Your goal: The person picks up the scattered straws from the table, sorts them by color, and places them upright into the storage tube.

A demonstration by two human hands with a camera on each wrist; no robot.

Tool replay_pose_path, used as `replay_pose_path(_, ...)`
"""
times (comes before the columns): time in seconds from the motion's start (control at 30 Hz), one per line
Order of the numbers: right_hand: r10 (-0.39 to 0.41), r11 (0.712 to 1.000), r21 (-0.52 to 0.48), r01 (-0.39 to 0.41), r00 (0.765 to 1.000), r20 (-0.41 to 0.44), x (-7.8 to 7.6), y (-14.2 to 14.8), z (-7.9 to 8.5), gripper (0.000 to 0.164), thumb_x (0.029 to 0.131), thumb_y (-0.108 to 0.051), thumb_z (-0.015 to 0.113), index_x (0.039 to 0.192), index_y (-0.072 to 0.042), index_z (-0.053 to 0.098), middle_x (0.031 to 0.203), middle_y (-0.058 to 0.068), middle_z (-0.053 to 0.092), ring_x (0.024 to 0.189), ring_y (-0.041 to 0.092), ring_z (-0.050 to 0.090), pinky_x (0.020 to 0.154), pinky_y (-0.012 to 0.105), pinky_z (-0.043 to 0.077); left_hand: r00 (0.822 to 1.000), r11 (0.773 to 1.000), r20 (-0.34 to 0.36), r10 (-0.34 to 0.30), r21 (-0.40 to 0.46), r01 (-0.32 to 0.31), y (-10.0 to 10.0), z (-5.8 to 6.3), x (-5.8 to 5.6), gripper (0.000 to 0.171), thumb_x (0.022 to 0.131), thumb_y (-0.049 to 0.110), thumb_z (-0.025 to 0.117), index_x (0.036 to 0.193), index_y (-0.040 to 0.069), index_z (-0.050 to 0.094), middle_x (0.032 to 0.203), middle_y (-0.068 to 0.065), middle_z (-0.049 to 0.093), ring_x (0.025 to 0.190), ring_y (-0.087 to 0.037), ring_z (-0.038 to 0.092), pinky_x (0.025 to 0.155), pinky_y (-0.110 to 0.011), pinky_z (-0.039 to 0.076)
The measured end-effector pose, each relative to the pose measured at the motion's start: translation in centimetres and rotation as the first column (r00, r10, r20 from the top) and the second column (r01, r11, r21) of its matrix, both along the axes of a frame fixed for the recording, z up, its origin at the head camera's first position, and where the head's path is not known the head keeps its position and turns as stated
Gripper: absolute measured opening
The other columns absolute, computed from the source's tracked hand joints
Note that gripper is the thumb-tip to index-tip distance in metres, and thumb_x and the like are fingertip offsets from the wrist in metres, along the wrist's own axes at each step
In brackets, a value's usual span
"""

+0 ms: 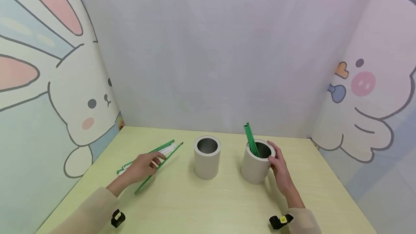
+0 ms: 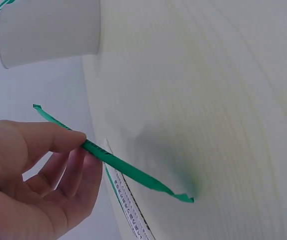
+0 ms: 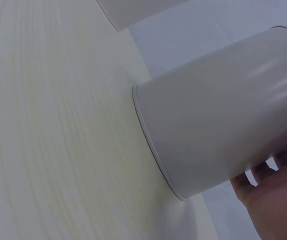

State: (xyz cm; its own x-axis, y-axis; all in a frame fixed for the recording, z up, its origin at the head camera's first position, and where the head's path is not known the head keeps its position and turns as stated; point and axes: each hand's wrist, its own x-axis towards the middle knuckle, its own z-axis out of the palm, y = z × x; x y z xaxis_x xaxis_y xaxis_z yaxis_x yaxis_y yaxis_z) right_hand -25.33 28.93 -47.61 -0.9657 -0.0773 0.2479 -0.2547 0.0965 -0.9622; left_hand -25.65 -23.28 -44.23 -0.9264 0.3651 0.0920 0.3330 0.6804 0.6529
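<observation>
Between thumb and fingertips my left hand (image 1: 144, 167) pinches a slim green wrapped stick (image 2: 128, 170) with dark print and crimped ends. It slants above the table, close over a few more sticks (image 1: 167, 150) in green and white printed wrappers. On the right stands a white cylindrical cup (image 1: 253, 169), with green wrapped sticks (image 1: 250, 138) leaning out of it at the left of its rim. My right hand (image 1: 281, 176) grips this cup from its right side, thumb near the rim. In the right wrist view the fingers (image 3: 243, 187) curl behind the cup's wall.
A second white cup (image 1: 207, 165) stands upright in the middle, between the two hands, its dark inside showing no sticks. The pale wooden table (image 1: 195, 205) meets a plain grey curtain (image 1: 211, 64) at the back. Cartoon-printed panels (image 1: 87, 93) rise at both sides.
</observation>
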Motion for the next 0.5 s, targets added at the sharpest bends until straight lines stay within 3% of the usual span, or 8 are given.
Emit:
replay_pose_path(0.23, 0.003, 1.000, -0.007, -0.003, 1.000, -0.003, 0.0, 0.0, -0.1, 0.057, 0.113, -0.028, 0.029, 0.169, -0.019, 0.021, 0.169, 0.010, 0.024, 0.145, 0.010, 0.031, 0.126, 0.068, 0.014, 1.000, 0.985, 0.019, 0.000, 0.171, -0.003, 1.8, 0.5, 0.7, 0.044, 0.095, -0.008, 0.071, 0.135, 0.008, 0.067, 0.114, -0.009, 0.069, 0.099, -0.021, 0.068, 0.075, -0.026, 0.061)
replay_pose_path(0.5, 0.003, 1.000, -0.009, -0.003, 1.000, -0.001, 0.0, 0.1, -0.1, 0.058, 0.113, -0.027, 0.029, 0.169, -0.018, 0.020, 0.170, 0.011, 0.023, 0.145, 0.010, 0.031, 0.125, 0.071, 0.012, 0.999, 0.936, 0.051, -0.012, 0.353, -0.006, 4.3, 0.7, 1.3, 0.047, 0.096, -0.003, 0.073, 0.141, 0.008, 0.063, 0.121, -0.016, 0.068, 0.105, -0.028, 0.069, 0.080, -0.028, 0.062)
